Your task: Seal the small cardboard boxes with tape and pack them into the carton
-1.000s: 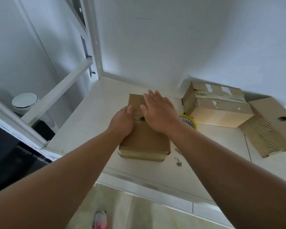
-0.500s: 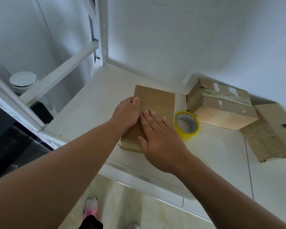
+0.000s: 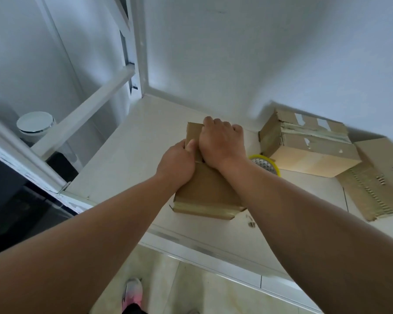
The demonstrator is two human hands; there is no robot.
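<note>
A small brown cardboard box (image 3: 208, 192) lies on the white counter (image 3: 127, 162), with clear tape along its near edge. My left hand (image 3: 176, 163) presses on the box's left side, thumb against the top. My right hand (image 3: 221, 141) lies over the far half of the box, fingers curled over its far edge. A yellow tape roll (image 3: 267, 165) sits just right of the box, partly hidden by my right forearm. A second taped cardboard box (image 3: 309, 143) stands at the back right against the wall.
A flattened cardboard piece (image 3: 381, 180) lies at the far right. Small metal bits (image 3: 250, 223) lie near the box's near right corner. The counter's front edge (image 3: 202, 248) runs below the box. A white lidded bin (image 3: 35, 124) stands at the left.
My right hand has slid from the box's near edge up to its far edge and curled over it. My left hand stays on the left side. The tape roll is now partly covered.
</note>
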